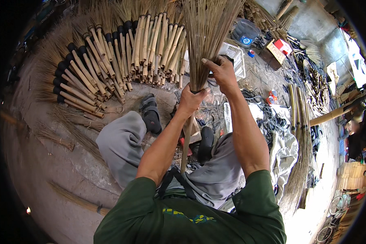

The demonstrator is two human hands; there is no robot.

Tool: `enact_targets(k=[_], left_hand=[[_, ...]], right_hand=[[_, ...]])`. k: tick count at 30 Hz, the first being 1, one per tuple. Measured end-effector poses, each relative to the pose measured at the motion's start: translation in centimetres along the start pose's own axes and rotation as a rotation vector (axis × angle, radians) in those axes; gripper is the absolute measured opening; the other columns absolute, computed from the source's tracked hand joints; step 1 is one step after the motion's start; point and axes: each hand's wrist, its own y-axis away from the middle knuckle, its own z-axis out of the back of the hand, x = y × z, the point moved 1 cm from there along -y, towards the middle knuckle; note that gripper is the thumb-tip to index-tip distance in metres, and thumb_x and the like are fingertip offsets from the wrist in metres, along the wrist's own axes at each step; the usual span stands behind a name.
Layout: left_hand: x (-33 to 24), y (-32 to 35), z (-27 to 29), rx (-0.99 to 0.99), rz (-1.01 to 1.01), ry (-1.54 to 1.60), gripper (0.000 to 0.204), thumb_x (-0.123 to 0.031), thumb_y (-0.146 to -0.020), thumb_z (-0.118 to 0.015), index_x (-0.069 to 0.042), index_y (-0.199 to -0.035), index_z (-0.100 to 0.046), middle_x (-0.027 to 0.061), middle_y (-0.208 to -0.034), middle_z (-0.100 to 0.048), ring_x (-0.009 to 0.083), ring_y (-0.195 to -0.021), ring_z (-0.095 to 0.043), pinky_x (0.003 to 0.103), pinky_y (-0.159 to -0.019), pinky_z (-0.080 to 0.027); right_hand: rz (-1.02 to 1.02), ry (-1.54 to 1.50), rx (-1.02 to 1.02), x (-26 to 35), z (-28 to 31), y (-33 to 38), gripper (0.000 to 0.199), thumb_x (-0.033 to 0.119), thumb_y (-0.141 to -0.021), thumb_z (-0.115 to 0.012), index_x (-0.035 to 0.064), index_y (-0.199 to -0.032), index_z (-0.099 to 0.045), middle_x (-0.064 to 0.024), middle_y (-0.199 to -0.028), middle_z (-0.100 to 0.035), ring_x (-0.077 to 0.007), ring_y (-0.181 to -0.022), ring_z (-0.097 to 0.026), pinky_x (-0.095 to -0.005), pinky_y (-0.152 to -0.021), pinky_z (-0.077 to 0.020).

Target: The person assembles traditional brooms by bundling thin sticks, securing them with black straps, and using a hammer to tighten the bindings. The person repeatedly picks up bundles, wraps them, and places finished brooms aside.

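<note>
I hold a broom upright between my knees: a fan of thin brown straw bristles (207, 36) on a wooden stick handle (186, 142). My left hand (191, 99) is closed around the neck where the bristles meet the stick. My right hand (220, 71) grips the bristle bundle just above it, thumb across the straws. My legs in grey trousers (122, 146) and black sandals (150, 114) frame the handle.
Finished brooms (110, 61) with bamboo handles lie fanned on the floor ahead. A white basket (234, 55), a clear plastic tub (246, 30), a small box (275, 52), black bands (272, 118) and long straw bundles (301, 134) lie to the right.
</note>
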Motion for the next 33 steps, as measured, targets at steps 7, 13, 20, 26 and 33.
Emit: enact_targets(k=[7,13,20,26,33], left_hand=[[-0.6,0.3,0.7,0.063,0.214,0.241,0.053,-0.053,-0.086,-0.084,-0.009,-0.101,-0.058,-0.0001,-0.071,-0.055,0.0101,-0.047,-0.05,0.029,-0.041,-0.039],[-0.4,-0.1,1.7,0.161,0.276,0.368,0.053,-0.052,-0.087,-0.084,-0.007,-0.101,-0.058,0.0038,-0.072,-0.058,0.0119,-0.044,-0.049,0.031,-0.04,-0.038],[-0.4,0.4,1.2,0.108,0.157,0.255,0.053,-0.052,-0.087,-0.083,-0.007,-0.102,-0.059,0.0026,-0.074,-0.056,0.0112,-0.049,-0.048,0.03,-0.042,-0.039],[-1.2,-0.2,3.4,0.162,0.265,0.257,0.05,-0.047,-0.091,-0.08,-0.004,-0.11,-0.061,0.0058,-0.082,-0.064,0.0151,-0.062,-0.063,0.031,-0.048,-0.052],[-4.0,-3.0,7.0,0.213,0.19,0.174,0.058,-0.051,-0.101,-0.059,-0.002,-0.131,-0.064,0.0114,-0.118,-0.071,0.0218,-0.103,-0.072,0.036,-0.094,-0.059]], right_hand=[[0.041,0.246,0.014,1.0,0.1,0.1,0.032,0.026,-0.094,-0.078,-0.004,-0.106,-0.073,-0.0078,-0.086,-0.071,-0.0124,-0.075,-0.065,-0.0312,-0.068,-0.0531],[0.165,0.074,-0.144,2.9,0.8,1.9,0.032,0.024,-0.1,-0.071,-0.0065,-0.107,-0.071,-0.0106,-0.087,-0.074,-0.0134,-0.078,-0.068,-0.0312,-0.07,-0.0552],[0.182,0.37,-0.016,2.4,0.5,2.6,0.033,0.022,-0.097,-0.069,-0.0051,-0.115,-0.072,-0.019,-0.1,-0.077,-0.026,-0.086,-0.075,-0.037,-0.081,-0.0573],[0.418,0.569,0.071,2.4,0.3,3.2,0.035,0.022,-0.1,-0.066,-0.0015,-0.126,-0.07,-0.0173,-0.111,-0.076,-0.0267,-0.1,-0.073,-0.0371,-0.09,-0.0548],[-0.243,0.329,0.361,-0.4,1.4,2.6,0.055,0.041,-0.093,-0.075,0.0003,-0.129,-0.067,-0.01,-0.104,-0.071,-0.0209,-0.093,-0.067,-0.0337,-0.077,-0.055]])
